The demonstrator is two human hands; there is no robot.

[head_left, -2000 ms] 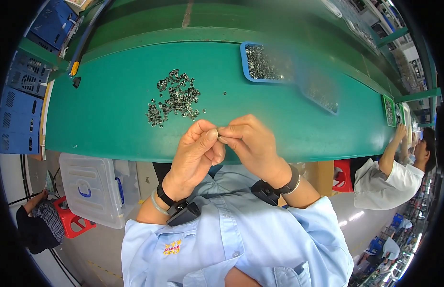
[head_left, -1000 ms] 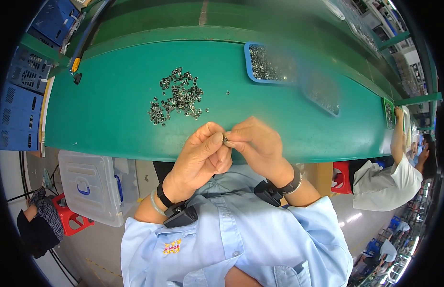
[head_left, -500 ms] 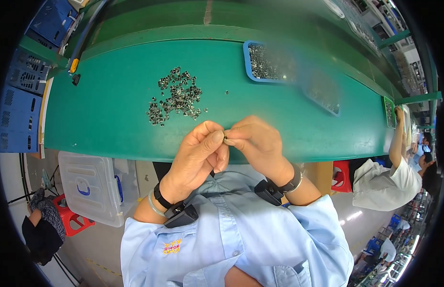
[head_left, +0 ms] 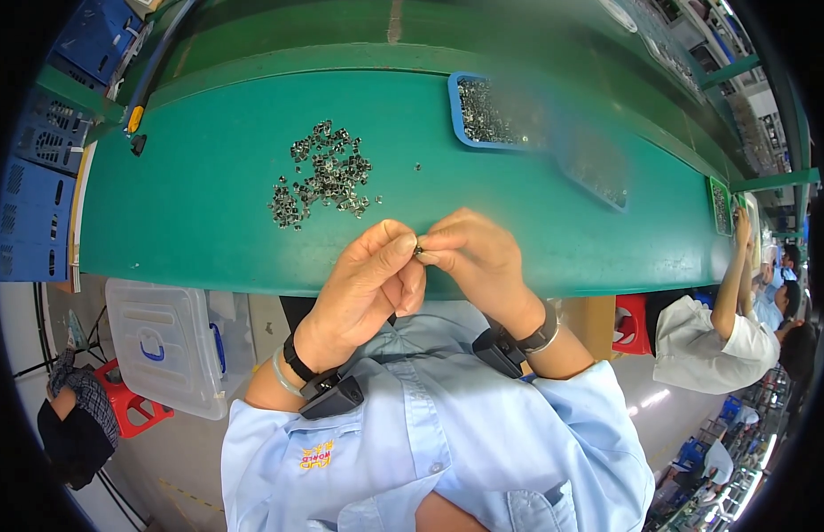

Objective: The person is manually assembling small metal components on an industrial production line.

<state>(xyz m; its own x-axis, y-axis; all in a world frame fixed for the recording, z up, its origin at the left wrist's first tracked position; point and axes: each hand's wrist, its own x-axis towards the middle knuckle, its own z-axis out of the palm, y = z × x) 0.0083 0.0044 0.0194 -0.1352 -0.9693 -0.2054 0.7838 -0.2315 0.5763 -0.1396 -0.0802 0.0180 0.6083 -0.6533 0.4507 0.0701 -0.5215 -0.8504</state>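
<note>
Over the near edge of the green table (head_left: pixel 208 239), my left hand (head_left: pixel 369 282) and my right hand (head_left: pixel 477 259) meet fingertip to fingertip. Both pinch one tiny dark metal part (head_left: pixel 418 251) between thumbs and forefingers; its exact shape is mostly covered by the fingers. Beyond my left hand lies a loose pile of small shiny metal parts (head_left: pixel 334 175), spread flat on the table. A single metal part (head_left: pixel 418 167) rests apart, to the right of the pile.
A blue tray (head_left: pixel 456 111) full of small metal parts stands at the far right, partly blurred. Farther right is a green tray (head_left: pixel 721 206) beside a co-worker (head_left: pixel 709 341). A lidded clear plastic box (head_left: pixel 164 346) is at the left below the table; blue crates (head_left: pixel 35 217) stack beyond it.
My hands stay together around the tiny part with only slight finger movement. The view has shifted a little. The co-worker's arm at the right has moved slightly.
</note>
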